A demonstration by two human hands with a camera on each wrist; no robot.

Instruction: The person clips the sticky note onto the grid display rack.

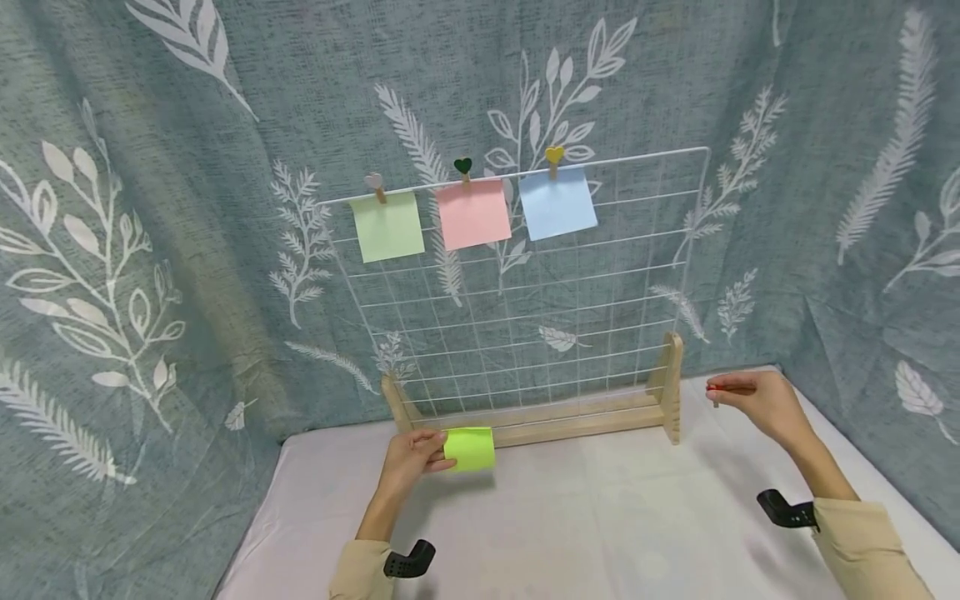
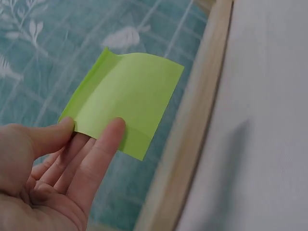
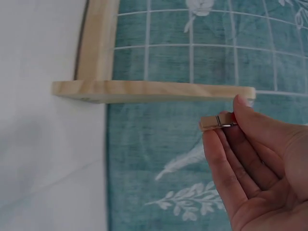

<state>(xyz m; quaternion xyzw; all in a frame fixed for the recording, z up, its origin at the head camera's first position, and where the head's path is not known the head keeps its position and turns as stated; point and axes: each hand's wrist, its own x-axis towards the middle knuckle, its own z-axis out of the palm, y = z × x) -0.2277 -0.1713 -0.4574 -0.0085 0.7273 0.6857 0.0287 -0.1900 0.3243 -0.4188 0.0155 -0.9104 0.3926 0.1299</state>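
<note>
My left hand [image 1: 411,460] pinches a bright yellow-green sticky note [image 1: 471,449] by its left side, just in front of the stand's wooden base. In the left wrist view the note [image 2: 130,96] curves a little, thumb and fingers at its lower edge. Off to the right of the stand, my right hand [image 1: 765,404] holds a small wooden clothespin [image 3: 211,121] with a red part under the thumb. A white wire grid [image 1: 517,320] carries a pale green note [image 1: 388,229], a pink note [image 1: 474,215] and a blue note [image 1: 558,205] along its top bar, each under a clothespin.
The grid stands in a wooden base [image 1: 577,425] with upright end pieces [image 1: 674,387]. White cloth [image 1: 570,517] covers the table. Behind and at the sides hangs a teal leaf-patterned curtain [image 1: 247,100]. Each wrist wears a black camera [image 1: 783,508].
</note>
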